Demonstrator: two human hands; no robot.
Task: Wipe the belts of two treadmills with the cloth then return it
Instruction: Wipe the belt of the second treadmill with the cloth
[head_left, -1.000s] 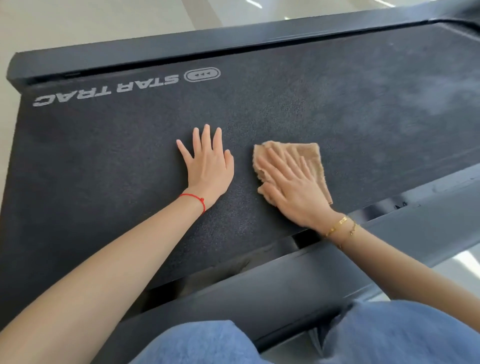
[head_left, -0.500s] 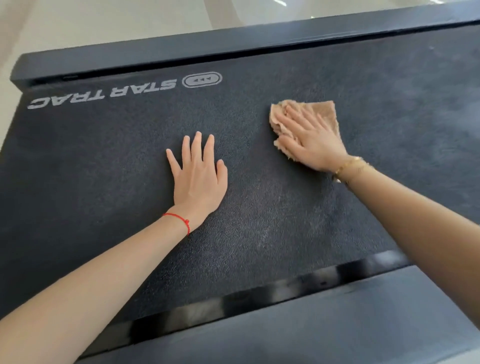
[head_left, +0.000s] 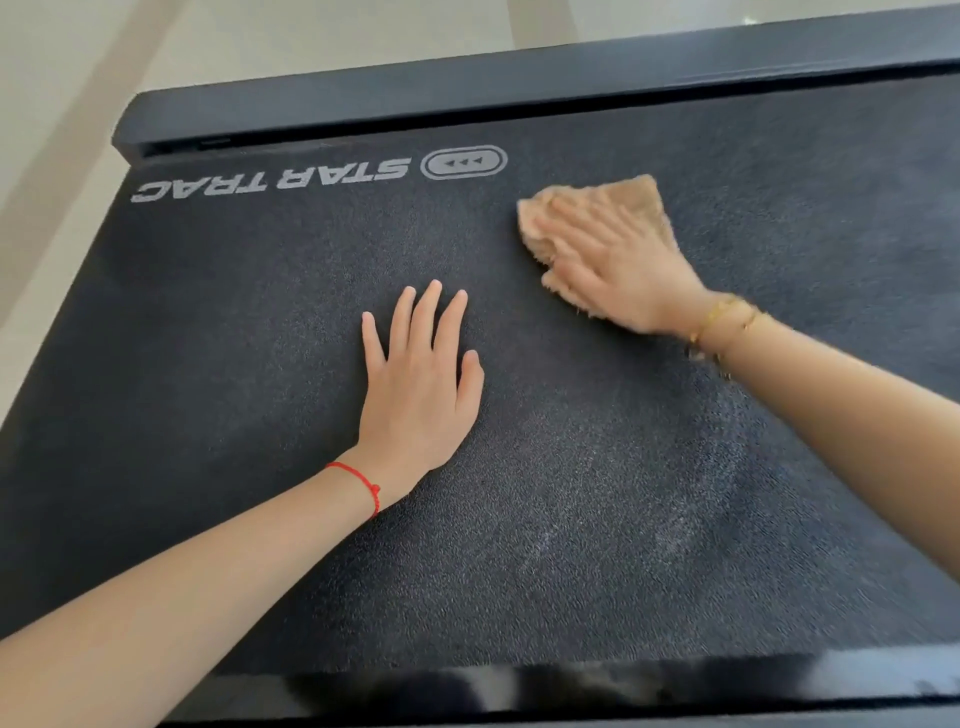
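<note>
A dark textured treadmill belt (head_left: 249, 364) fills most of the view, with white "STAR TRAC" lettering upside down near its far edge. A tan cloth (head_left: 641, 200) lies on the belt to the right of the logo. My right hand (head_left: 618, 265) presses flat on the cloth and covers most of it; the hand is blurred by motion. My left hand (head_left: 421, 379) rests flat on the bare belt, fingers spread, holding nothing, a hand's width left of and nearer than the cloth.
A black side rail (head_left: 467, 98) runs along the far edge of the belt, with pale floor (head_left: 62, 104) beyond it. Another black rail (head_left: 571, 696) borders the near edge. Faint pale streaks mark the belt at lower right.
My right hand has slid the cloth away from me, from near the front rail to near the logo. My left hand stays planted on the belt.
</note>
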